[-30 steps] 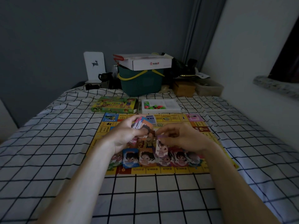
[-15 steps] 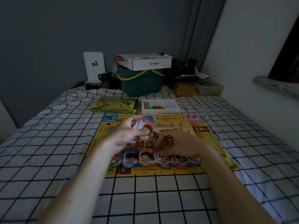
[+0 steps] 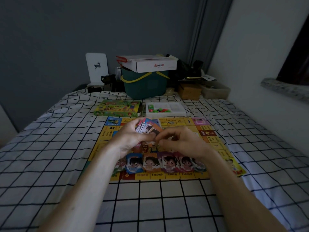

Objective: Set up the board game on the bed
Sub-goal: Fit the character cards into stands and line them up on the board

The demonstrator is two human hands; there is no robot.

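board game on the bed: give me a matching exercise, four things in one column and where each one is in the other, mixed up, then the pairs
Things:
1. stack of cards
2. game box
3. white tray
4. row of cards

Places:
A. beyond the board's far edge, on the right
B. in the left hand
C. along the board's near edge
D. beyond the board's far edge, on the left

Pairs: 1-B, 2-D, 3-A, 4-C

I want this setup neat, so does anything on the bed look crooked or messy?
Mostly tidy. The blue card in the row along the board's near edge sits tilted and lower than its neighbours. The piece tray looks unspilled.
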